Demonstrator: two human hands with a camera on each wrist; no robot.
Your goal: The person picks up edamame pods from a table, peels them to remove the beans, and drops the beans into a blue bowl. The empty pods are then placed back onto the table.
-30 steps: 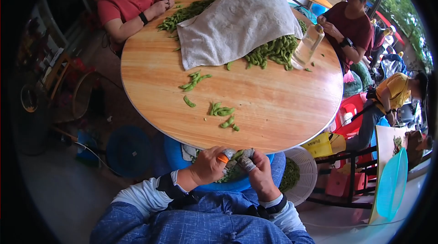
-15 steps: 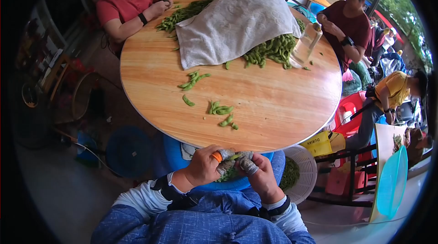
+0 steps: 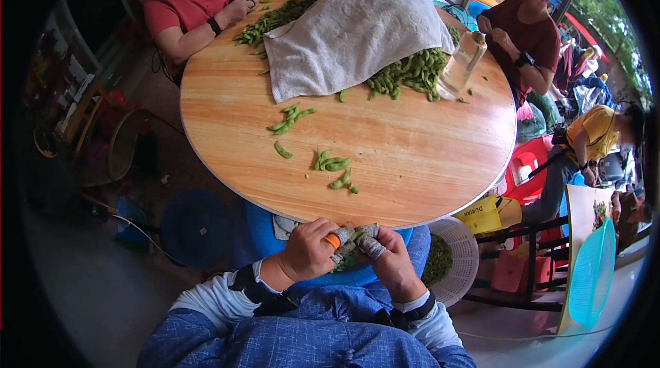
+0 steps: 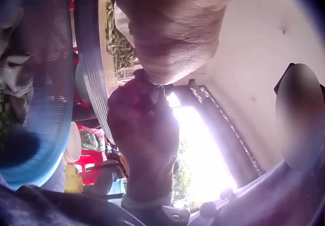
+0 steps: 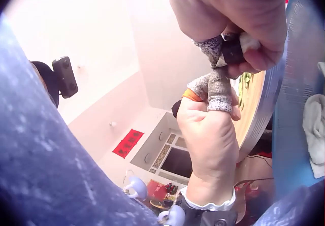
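Note:
Just past the near table edge, in the head view, my left hand [image 3: 302, 252] and right hand [image 3: 397, 266] meet thumb to thumb. Between their fingertips they pinch a green soybean pod [image 3: 357, 234], mostly hidden by the fingers. Grey knit finger covers [image 3: 372, 247] wrap thumbs and forefingers, and an orange band [image 3: 333, 240] circles one left finger. Below the hands sits a blue basin [image 3: 259, 232] with green stuff and a pale cloth. The right wrist view shows the covered fingertips of both hands pressed close together, the pod hidden there.
On the round wooden table [image 3: 227, 106] lie loose pods [image 3: 333, 161] and a pod heap [image 3: 412, 73] under a grey towel [image 3: 357, 31], beside a clear bottle [image 3: 462, 65]. A white basket [image 3: 467, 265] stands right of my legs. Two people sit across the table.
My left hand has shifted slightly and its fingers have closed in around the pod, which shows less than before. The loose pods on the table stay where they were.

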